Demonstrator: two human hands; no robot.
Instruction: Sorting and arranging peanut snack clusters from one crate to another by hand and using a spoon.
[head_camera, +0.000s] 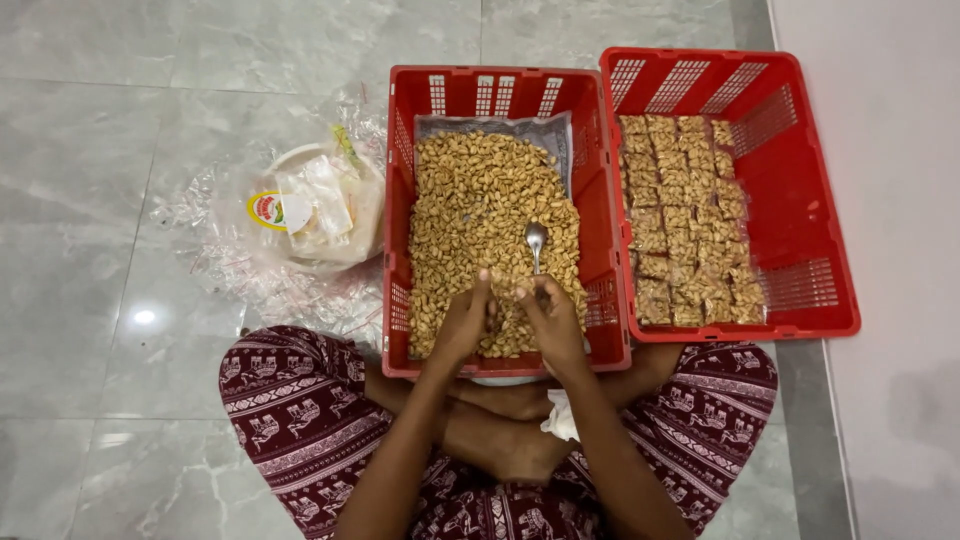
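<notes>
My right hand (550, 322) pinches the handle of a metal spoon (536, 240), bowl pointing to 12 o'clock over the snack pieces (470, 200). Left hand (465, 322) sits just beside it at 9, fingers curled together on the pile; can't tell if they hold anything. Both are inside the near red crate (400, 190). At 3 o'clock, a 2nd red crate (810, 200) w/ packed snack packets (685, 220). At 9, a bowl under clear plastic bags (310, 205).

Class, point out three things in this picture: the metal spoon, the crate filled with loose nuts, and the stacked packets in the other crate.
Spoon (536, 236), head view, on its bowl.
Left red crate (490, 78), head view, on its far rim.
Stacked packets (685, 215), head view, middle of the pile.
</notes>
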